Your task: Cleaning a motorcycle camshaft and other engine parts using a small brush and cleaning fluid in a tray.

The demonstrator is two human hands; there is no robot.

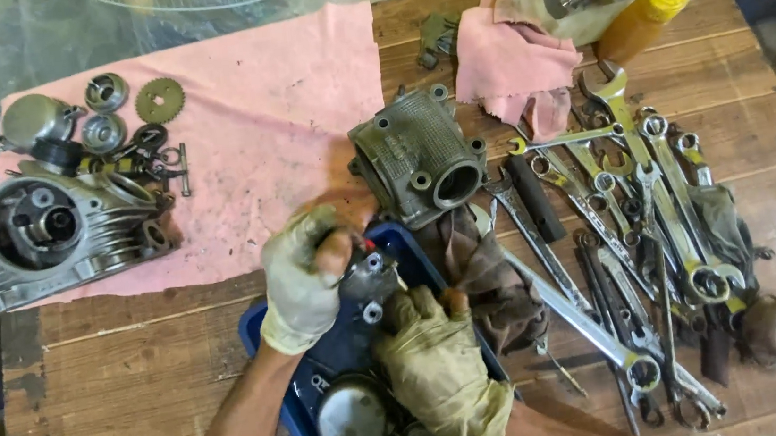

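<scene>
Both my hands wear dirty, torn work gloves and meet over a blue plastic tray [264, 327] at the bench's front edge. My left hand [302, 278] is closed around a small grey metal engine part [369, 272] with a red spot on it. From the right, my right hand [433, 342] holds the same part from below. Round metal parts [350, 419] lie inside the tray. A finned engine cylinder [420, 156] stands just behind my hands.
A pink cloth [255, 117] covers the left of the wooden bench and carries an engine head [53, 231], a sprocket [159, 100] and small parts. Several spanners [634, 213] lie heaped at right. A brown rag [493, 279], pink rags [510, 59] and a yellow bottle [639, 18] lie behind.
</scene>
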